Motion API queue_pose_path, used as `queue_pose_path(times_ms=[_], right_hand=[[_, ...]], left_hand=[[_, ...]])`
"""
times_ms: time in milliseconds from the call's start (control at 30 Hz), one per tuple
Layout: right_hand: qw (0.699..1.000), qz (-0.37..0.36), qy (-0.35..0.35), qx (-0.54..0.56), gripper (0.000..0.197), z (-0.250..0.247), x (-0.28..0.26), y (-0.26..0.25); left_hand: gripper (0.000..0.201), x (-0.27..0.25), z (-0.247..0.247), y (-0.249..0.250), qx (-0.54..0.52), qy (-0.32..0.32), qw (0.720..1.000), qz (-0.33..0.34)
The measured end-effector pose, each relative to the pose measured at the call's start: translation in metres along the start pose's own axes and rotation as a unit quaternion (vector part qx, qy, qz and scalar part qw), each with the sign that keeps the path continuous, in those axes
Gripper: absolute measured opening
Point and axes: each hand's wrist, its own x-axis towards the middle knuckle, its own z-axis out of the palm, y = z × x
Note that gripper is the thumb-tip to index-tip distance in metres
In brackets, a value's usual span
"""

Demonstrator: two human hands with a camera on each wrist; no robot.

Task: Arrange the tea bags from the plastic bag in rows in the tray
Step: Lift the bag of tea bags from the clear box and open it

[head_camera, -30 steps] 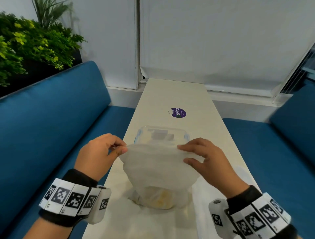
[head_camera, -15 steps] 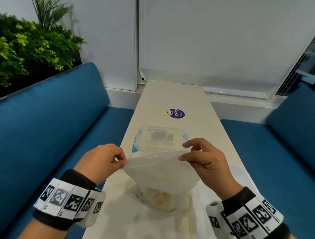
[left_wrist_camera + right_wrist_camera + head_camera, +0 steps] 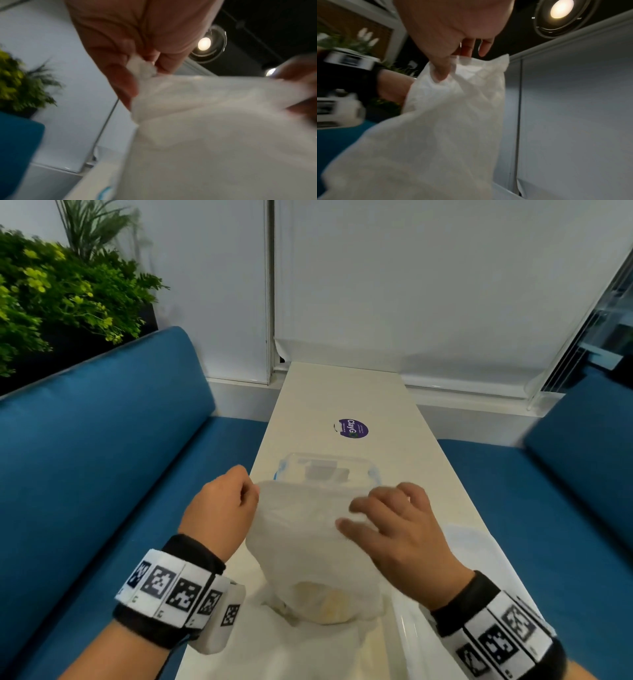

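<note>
A translucent white plastic bag (image 3: 308,542) stands on the narrow white table (image 3: 342,392), with yellowish tea bags (image 3: 322,604) showing through its bottom. Right behind it lies the clear tray (image 3: 325,470) with blue clips; the bag's top hides its near rim. My left hand (image 3: 253,491) pinches the bag's upper left edge, and the left wrist view shows the film bunched between thumb and finger (image 3: 142,67). At the upper right edge my right hand (image 3: 349,513) holds the film between thumb and spread fingers (image 3: 452,63). It is blurred.
A purple round sticker (image 3: 352,428) lies on the table beyond the tray. More white plastic sheet (image 3: 466,559) lies on the table at my right. Blue benches (image 3: 102,457) flank the table, with a green plant (image 3: 51,296) behind the left one.
Both hands have lifted the bag's top edge, which now covers the tray's near rim. My right fingers have spread and shifted slightly left along the film.
</note>
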Motion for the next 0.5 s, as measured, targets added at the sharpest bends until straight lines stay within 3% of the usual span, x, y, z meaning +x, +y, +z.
queue_pose_path(times_ms=[100, 133, 200, 233, 267, 333, 400, 433, 500], right_hand=[[0.99, -0.054, -0.113, 0.063, 0.023, -0.004, -0.005, -0.029], [0.979, -0.03, -0.18, 0.09, 0.03, -0.003, -0.004, -0.038], [0.943, 0.101, -0.286, 0.136, 0.032, 0.001, 0.004, -0.052], [0.918, 0.176, -0.323, 0.148, 0.034, 0.003, 0.008, -0.054], [0.902, 0.244, -0.311, 0.172, 0.044, 0.008, 0.007, -0.054], [0.874, 0.338, -0.304, 0.172, 0.067, 0.021, 0.003, -0.051], [0.856, 0.368, -0.346, 0.114, 0.064, 0.036, 0.0, -0.046], [0.859, 0.362, -0.352, 0.082, 0.049, 0.043, 0.0, -0.044], [0.867, 0.386, -0.311, 0.044, 0.021, 0.056, -0.003, -0.037]], left_hand=[[0.021, 0.009, 0.005, -0.007, 0.092, -0.018, 0.995, -0.046], [0.022, 0.011, 0.008, -0.011, 0.083, -0.039, 0.994, -0.067], [0.024, 0.013, 0.013, -0.019, -0.082, -0.082, 0.983, -0.141], [0.023, 0.013, 0.016, -0.023, -0.212, -0.1, 0.954, -0.188], [0.022, 0.011, 0.018, -0.026, -0.331, -0.122, 0.906, -0.235], [0.021, 0.006, 0.022, -0.03, -0.517, -0.168, 0.786, -0.296], [0.03, 0.003, 0.025, -0.034, -0.634, -0.194, 0.672, -0.33], [0.034, 0.002, 0.027, -0.036, -0.661, -0.207, 0.634, -0.343], [0.039, 0.0, 0.03, -0.038, -0.666, -0.223, 0.619, -0.351]])
